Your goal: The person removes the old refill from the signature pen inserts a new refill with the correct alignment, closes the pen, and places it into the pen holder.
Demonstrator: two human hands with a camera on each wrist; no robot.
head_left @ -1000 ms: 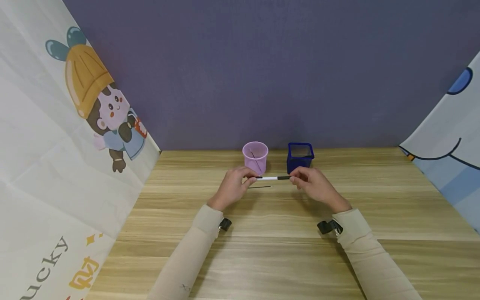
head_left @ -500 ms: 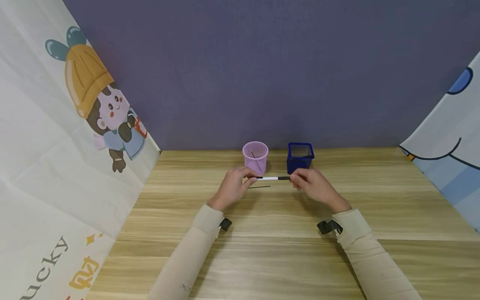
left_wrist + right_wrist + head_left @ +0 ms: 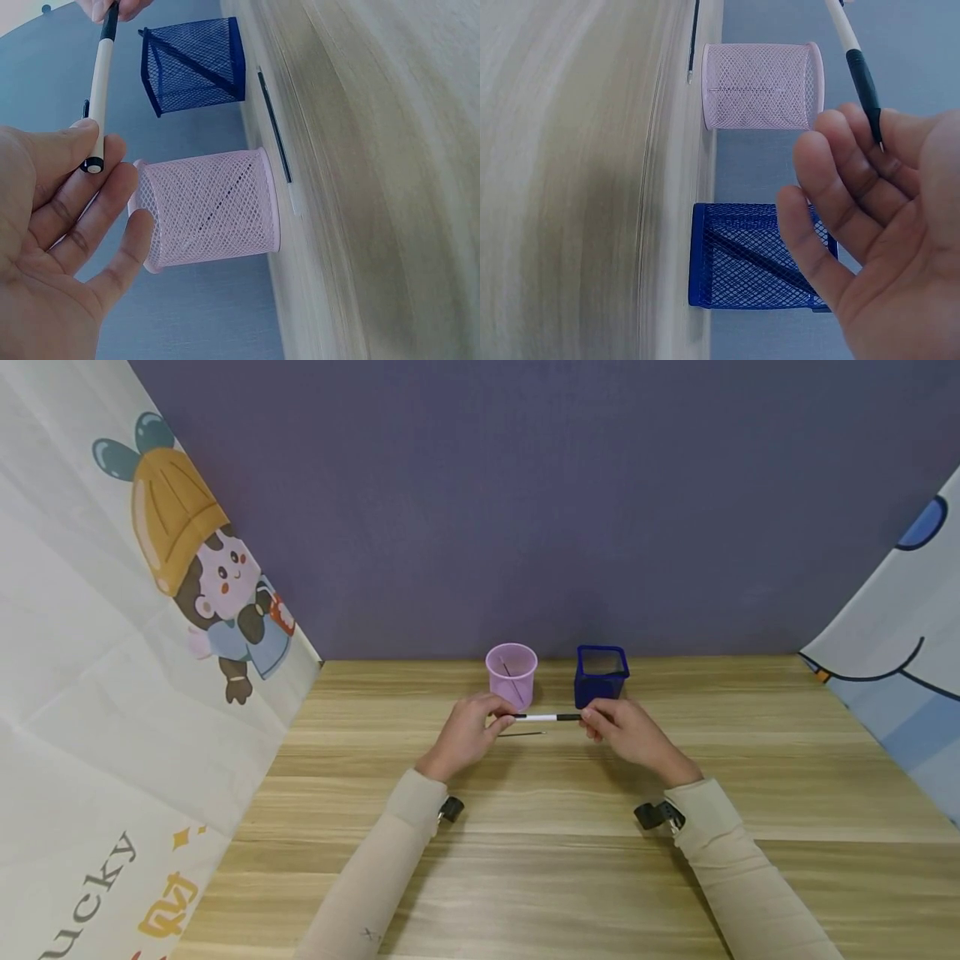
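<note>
A ballpoint pen [image 3: 536,717] with a white barrel, black grip and black clip is held level above the table between both hands. My left hand [image 3: 467,737] pinches its clip end between thumb and fingers; its other fingers are spread in the left wrist view. At the black grip, near the metal tip, my right hand [image 3: 885,202] pinches the pen between thumb and fingers. Below the pen, a thin dark pen refill [image 3: 276,127] with a clear end lies on the wooden table [image 3: 540,877], partly covered by the left hand in the head view.
Behind the left hand stands a pink mesh pen cup [image 3: 210,210] with a thin dark stick leaning inside. To its right is a square blue mesh pen cup [image 3: 765,255] holding a dark, slim stick. A dark purple panel [image 3: 525,510] rises behind both cups.
The fingertips of my right hand have shifted slightly to the right at the pen's grip end. The left hand and the pen look nearly still.
</note>
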